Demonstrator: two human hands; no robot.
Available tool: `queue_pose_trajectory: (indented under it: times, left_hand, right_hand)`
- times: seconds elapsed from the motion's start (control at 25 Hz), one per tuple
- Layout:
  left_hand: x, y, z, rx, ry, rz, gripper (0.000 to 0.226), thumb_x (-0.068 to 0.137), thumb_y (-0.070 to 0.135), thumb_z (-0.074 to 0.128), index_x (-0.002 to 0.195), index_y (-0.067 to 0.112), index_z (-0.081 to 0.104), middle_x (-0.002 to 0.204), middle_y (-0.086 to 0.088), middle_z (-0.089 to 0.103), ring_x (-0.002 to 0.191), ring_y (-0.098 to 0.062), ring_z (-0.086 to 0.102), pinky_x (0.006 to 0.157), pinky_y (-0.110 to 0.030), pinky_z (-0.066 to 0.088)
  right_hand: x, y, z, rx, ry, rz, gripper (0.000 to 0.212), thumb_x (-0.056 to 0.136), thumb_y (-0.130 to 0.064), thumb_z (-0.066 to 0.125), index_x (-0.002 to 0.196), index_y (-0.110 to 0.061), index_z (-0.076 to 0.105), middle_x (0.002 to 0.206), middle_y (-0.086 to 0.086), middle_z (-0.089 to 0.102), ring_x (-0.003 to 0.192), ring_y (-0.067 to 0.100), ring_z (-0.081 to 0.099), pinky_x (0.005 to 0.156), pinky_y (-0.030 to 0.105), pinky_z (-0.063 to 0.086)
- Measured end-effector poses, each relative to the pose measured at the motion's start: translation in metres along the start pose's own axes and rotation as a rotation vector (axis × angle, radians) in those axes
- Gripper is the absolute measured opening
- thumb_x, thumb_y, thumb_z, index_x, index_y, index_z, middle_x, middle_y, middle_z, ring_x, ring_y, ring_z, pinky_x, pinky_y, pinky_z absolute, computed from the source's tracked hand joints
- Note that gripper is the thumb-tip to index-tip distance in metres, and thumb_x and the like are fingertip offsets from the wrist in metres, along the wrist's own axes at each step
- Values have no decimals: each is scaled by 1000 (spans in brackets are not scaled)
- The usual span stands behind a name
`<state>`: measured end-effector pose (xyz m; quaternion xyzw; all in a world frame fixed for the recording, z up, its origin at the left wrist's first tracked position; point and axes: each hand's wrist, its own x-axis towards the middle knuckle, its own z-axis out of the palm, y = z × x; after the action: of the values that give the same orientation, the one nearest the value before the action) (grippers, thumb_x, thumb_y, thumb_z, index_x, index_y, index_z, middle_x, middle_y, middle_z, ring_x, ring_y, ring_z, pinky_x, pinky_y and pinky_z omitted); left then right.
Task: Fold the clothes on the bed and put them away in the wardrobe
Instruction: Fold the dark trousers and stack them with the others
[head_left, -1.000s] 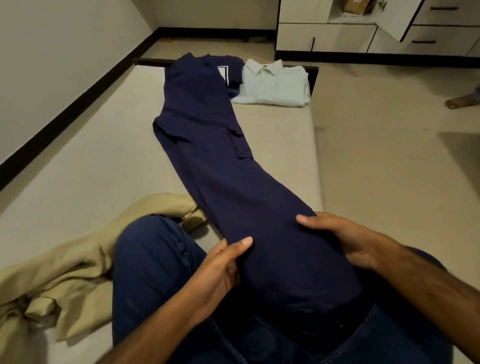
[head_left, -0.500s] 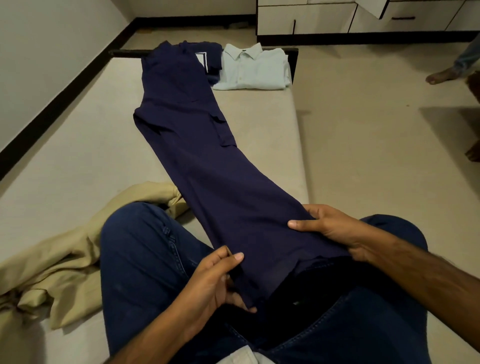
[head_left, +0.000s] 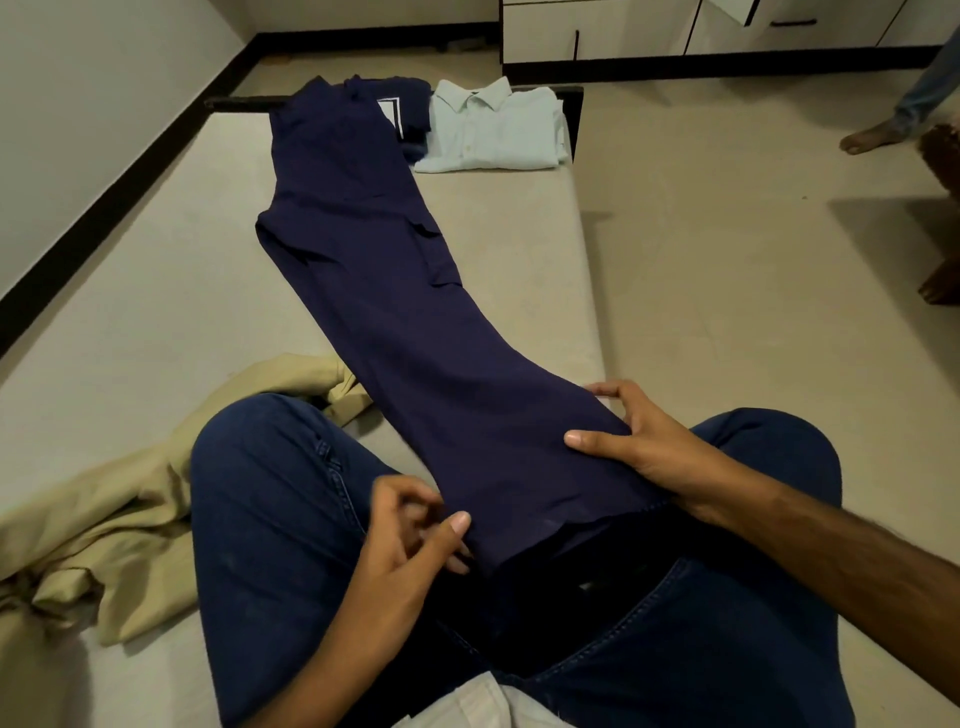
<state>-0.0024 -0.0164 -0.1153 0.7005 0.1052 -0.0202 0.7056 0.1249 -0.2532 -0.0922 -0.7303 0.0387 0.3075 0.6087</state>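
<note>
Across the bed (head_left: 156, 291) we have the navy trousers (head_left: 374, 291) laid out lengthwise, hems over our lap. At the far end a pale shirt (head_left: 493, 130) and a dark garment (head_left: 410, 104) already lie folded; beige trousers (head_left: 104, 509) sit crumpled by our left knee, untouched. Nothing has reached the wardrobe (head_left: 597, 31) yet. Our right hand (head_left: 639, 447) grips the hem's right edge; our left hand (head_left: 410, 535) pinches its left corner.

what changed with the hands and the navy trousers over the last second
The left hand slid down the navy trousers to pinch the hem corner; the right hand shifted to grip the opposite edge. The folded pale shirt and tan garment stayed put.
</note>
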Motion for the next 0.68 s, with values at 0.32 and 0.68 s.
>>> queue_pose_trajectory:
  times: [0.32, 0.68]
  left_hand:
    - [-1, 2, 0, 576, -153, 316, 72, 74, -21, 63, 121, 34, 66, 109, 11, 60, 107, -13, 60, 89, -20, 49]
    - [21, 23, -12, 1165, 165, 880, 23, 76, 19, 70, 94, 31, 78, 112, 3, 57, 104, -22, 51, 86, -37, 30]
  right_hand:
    - [-10, 7, -16, 133, -227, -56, 35, 96, 8, 45, 119, -6, 67, 124, 13, 70, 106, 24, 68, 89, 29, 57]
    - [-6, 1, -35, -265, -247, -477, 39, 92, -7, 71, 127, -24, 69, 125, -6, 63, 120, 17, 60, 106, 28, 48]
